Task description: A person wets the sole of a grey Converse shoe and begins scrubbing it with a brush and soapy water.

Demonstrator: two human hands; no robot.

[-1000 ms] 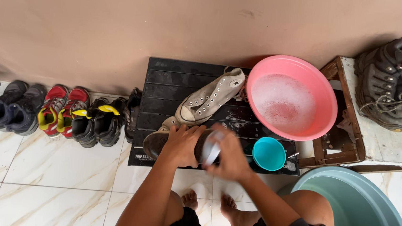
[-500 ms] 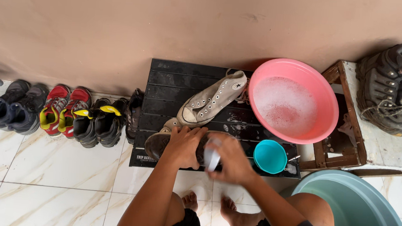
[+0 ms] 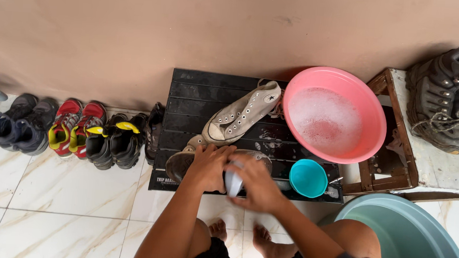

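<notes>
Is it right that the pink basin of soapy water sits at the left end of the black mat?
Not quite. The head view shows the pink basin of soapy water at the right end of the black mat, beside the pale high-top shoe.

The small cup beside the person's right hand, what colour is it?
The small cup is teal blue, shown clearly in the head view, beside the pink basin.

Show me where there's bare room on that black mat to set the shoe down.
Free: the black mat's back-left slats, between the wall and the upright sneaker. Crowded: the front edge, where the left hand and right hand work a shoe, beside the teal cup and pink basin.
</notes>
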